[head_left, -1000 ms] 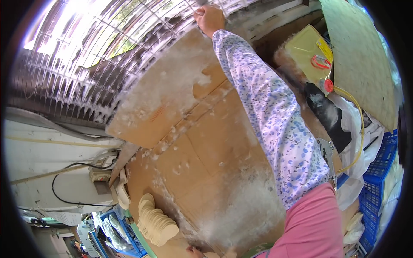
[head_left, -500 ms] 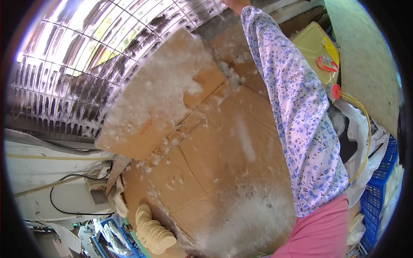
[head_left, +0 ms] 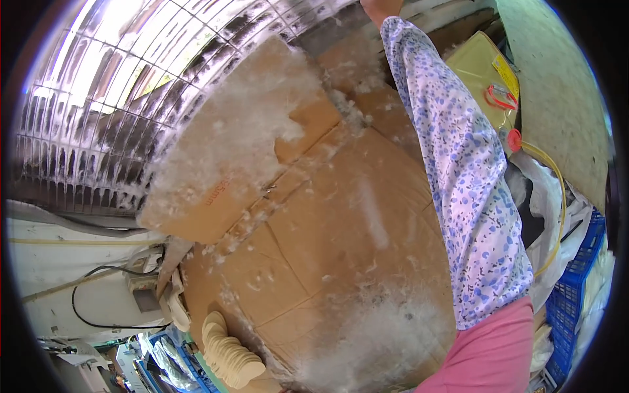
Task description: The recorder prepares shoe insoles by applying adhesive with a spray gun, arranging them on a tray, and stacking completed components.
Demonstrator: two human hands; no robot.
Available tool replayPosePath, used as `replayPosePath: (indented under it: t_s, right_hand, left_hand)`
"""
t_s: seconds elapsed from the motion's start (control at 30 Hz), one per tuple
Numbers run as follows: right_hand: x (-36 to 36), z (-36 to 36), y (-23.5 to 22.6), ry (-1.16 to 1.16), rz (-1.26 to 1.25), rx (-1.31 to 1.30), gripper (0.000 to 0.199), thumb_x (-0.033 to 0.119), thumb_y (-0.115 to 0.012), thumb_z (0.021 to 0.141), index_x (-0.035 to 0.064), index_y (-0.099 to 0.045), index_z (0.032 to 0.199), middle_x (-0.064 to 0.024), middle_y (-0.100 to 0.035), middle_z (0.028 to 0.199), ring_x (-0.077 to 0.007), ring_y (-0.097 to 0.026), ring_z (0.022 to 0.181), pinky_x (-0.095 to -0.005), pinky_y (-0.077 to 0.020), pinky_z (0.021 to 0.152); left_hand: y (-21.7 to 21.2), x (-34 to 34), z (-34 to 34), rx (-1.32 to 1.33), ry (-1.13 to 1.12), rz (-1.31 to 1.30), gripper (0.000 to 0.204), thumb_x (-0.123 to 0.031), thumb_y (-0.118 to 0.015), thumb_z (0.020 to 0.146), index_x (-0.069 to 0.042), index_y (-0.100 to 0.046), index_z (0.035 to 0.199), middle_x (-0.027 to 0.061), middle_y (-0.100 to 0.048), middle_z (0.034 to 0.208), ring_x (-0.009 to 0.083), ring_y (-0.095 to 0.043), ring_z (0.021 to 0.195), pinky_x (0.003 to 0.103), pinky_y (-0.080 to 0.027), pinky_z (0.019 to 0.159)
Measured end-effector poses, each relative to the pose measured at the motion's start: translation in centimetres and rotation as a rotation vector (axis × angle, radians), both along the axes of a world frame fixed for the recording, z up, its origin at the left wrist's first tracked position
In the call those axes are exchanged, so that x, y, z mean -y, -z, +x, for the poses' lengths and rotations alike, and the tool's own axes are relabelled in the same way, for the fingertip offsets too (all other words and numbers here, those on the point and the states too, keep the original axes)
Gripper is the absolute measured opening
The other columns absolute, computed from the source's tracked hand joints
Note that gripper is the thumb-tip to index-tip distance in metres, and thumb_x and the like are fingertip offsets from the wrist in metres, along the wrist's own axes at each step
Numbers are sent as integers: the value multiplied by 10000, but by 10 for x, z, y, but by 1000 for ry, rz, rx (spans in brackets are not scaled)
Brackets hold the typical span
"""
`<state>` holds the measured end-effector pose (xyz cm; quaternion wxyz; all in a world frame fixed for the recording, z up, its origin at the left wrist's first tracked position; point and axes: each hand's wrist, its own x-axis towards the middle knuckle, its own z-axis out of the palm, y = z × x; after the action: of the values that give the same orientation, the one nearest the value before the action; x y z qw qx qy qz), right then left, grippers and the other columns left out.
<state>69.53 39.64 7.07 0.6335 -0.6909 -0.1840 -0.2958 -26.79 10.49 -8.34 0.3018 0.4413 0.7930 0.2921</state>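
My right arm, in a white sleeve cover with blue spots point(head_left: 465, 177) over a pink sleeve point(head_left: 495, 347), reaches up across the right side. Only the wrist and part of my right hand point(head_left: 381, 9) show at the top edge. Its fingers are cut off, so what it holds or touches is hidden. Below the arm lies a brown cardboard sheet point(head_left: 354, 216) strewn with white fluff point(head_left: 380, 334). A raised cardboard flap point(head_left: 216, 150), also coated in fluff, leans toward the wire grille point(head_left: 118, 111). My left hand is not visible.
Several cream insole-shaped pieces point(head_left: 229, 354) lie overlapped at the lower left. A yellow lid-like panel point(head_left: 481, 72) with a red-handled item point(head_left: 501, 97), a yellow hose point(head_left: 561, 196) and a blue crate point(head_left: 573, 295) are at right. A black cable point(head_left: 82, 308) loops at left.
My right hand and forearm have shifted slightly to the right at the top edge. The whole view has also moved a little; the cardboard and pieces look otherwise the same.
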Motion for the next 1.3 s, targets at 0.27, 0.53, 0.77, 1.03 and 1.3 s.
replayPosePath:
  t_s: [0.27, 0.53, 0.77, 1.03, 1.3]
  right_hand:
    - [-6, -10, -10, 149, -61, 22, 292, 250, -653, 742, -5, -639, 883, -215, -652, 761, -384, -633, 761, -450, -502, 724]
    - [11, -57, -54, -262, -7, -19, 248, 134, -538, 770, 41, -691, 942, -78, -640, 602, -177, -621, 572, -316, -482, 573]
    - [18, -54, -11, -566, 94, -101, 197, 153, -598, 877, 17, -696, 981, -27, -668, 742, -90, -638, 696, -246, -515, 652]
    - [-8, -80, -13, -70, -68, -41, 332, 288, -684, 784, 16, -673, 974, -97, -682, 794, -171, -639, 655, -309, -505, 638]
    - [17, -45, -17, -193, 227, -47, 218, 228, -679, 773, 37, -692, 877, -41, -658, 679, -139, -615, 607, -298, -495, 622]
  left_hand:
    - [5, 20, -5, 19, -59, 31, 318, -240, -511, 844, -33, -515, 1086, 131, -548, 983, 227, -524, 843, 336, -454, 732]
    - [35, 12, -3, 90, -48, 64, 350, -278, -527, 851, -35, -523, 1103, 143, -556, 1010, 243, -529, 870, 350, -460, 756]
    - [39, 23, -15, 108, -49, 63, 379, -311, -542, 856, -36, -530, 1117, 154, -563, 1034, 256, -534, 893, 362, -464, 777]
    - [37, 23, -53, 89, -80, 106, 413, -348, -559, 862, -38, -537, 1133, 166, -571, 1060, 271, -539, 919, 376, -469, 801]
    - [70, -5, -66, 178, -71, 78, 447, -386, -575, 868, -39, -545, 1150, 178, -579, 1087, 287, -544, 946, 390, -475, 825]
